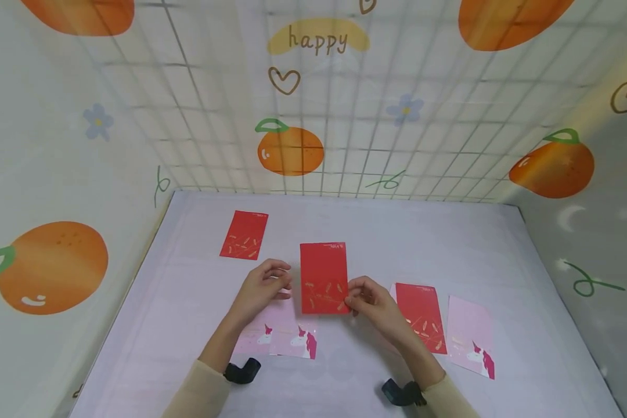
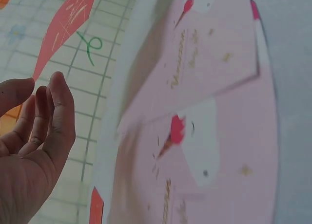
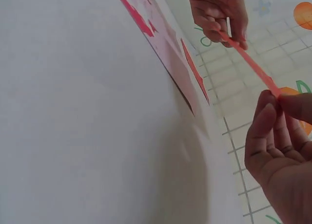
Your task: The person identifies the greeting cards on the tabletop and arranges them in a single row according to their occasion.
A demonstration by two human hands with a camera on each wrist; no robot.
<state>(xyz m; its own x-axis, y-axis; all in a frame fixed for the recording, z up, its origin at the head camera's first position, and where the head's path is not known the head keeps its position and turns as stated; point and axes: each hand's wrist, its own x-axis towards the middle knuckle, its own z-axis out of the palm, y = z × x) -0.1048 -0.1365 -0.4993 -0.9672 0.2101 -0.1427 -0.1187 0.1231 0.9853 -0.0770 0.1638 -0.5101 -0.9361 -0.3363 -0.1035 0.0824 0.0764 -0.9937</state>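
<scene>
The right hand [image 1: 378,309] pinches the lower right corner of a gold-patterned red envelope [image 1: 321,273], held above the table [image 1: 376,232] near its middle. Probably thin, light paper, it should bend and crease easily, so edges suit a soft pinch. The left hand [image 1: 261,290], fingers loosely bent, holds nothing beside its left side. Beneath lie overlapping unicorn envelopes [image 1: 289,339]; a second red envelope [image 1: 244,234] lies toward the table's far left corner, a third red envelope [image 1: 421,316] toward the right edge.
</scene>
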